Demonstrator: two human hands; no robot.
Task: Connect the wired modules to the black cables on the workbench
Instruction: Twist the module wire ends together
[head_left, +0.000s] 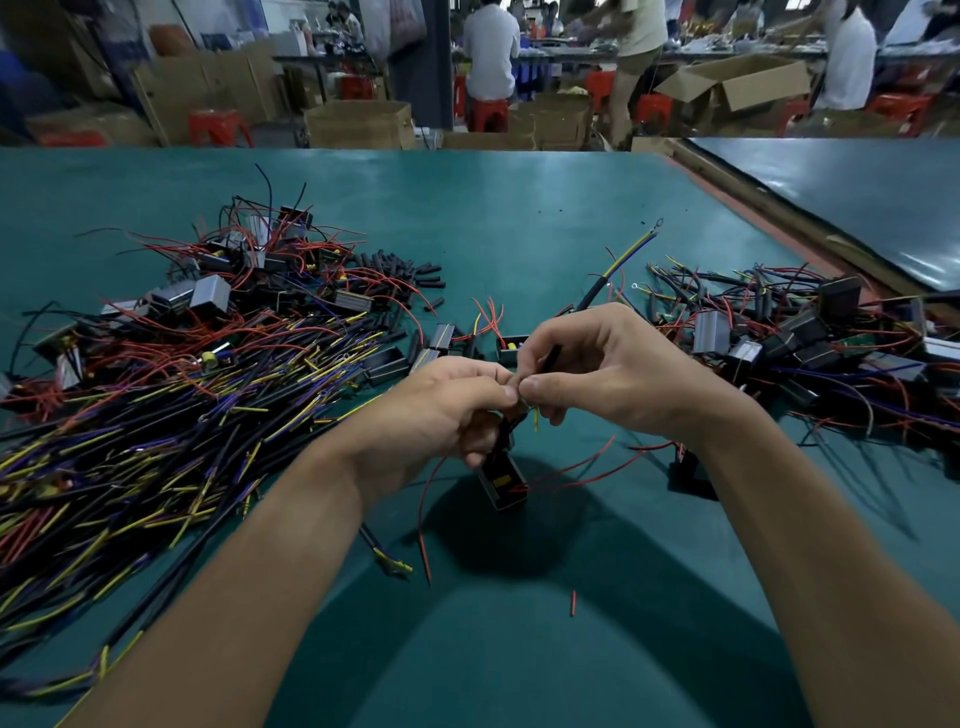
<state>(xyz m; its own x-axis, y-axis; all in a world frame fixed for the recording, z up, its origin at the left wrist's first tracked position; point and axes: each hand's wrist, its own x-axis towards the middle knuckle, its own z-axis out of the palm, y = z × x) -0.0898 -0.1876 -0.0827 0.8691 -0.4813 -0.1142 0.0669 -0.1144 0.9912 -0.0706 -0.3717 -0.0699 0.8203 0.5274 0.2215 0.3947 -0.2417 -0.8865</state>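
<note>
left hand (436, 410), right hand (597, 374), one module (501, 480), one cable (597, 291)

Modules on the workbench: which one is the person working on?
The black module hanging under the left hand, its wires pinched with the right hand; the others lie on the table.

cable heap (156, 415) crowding left, module pile (805, 343) right, bare mat (519, 218) beyond

Green-topped workbench (519, 208). At left, a heap of black cables (130, 441) with yellow and purple leads; behind, a pile of wired modules (234, 280) trailing red wires, short black tubing pieces (410, 270) beside. At right, another tangle (805, 332) of modules and cables. Nearer, one red wire scrap (573, 603).
</note>
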